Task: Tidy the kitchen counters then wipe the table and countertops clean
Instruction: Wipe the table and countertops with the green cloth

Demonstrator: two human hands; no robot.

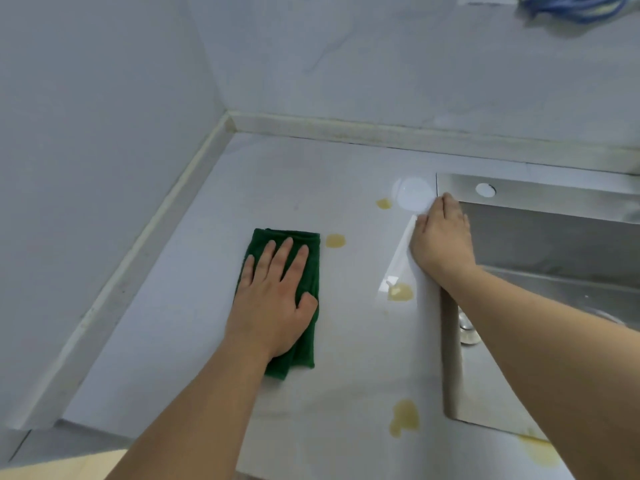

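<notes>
Green cloth (284, 299): folded, flat on the pale surface (173, 306), left of the sink (554, 258) and well apart from it.
Yellow spills, near to far: biggest smear at the sink's near corner (540, 452); blob just left of that corner (404, 418); one beside the sink's left rim (400, 292); one just right of the cloth's far corner (335, 240); small one near the sink's far-left corner (383, 203).
Left hand (273, 299): grip wide, fingers straight and spread, palm pressing the cloth down, thumb curved at the cloth's right edge.
Right hand (441, 237): resting on the sink's left rim, seems to be bracing; fingers bend over the edge, nothing held that I can see.
Step in hand: wiping the surface, judged early, since all five spills are untouched.
How to do it well: keep the palm flat and the pressure even; sweep right toward the sink so the nearest spot goes first; take one spill per pass, refold to a clean face so yellow isn't smeared around; end at the near corner.
Far: blue-white item (571, 6) up on the wall (381, 64) behind the sink, unclear what.
</notes>
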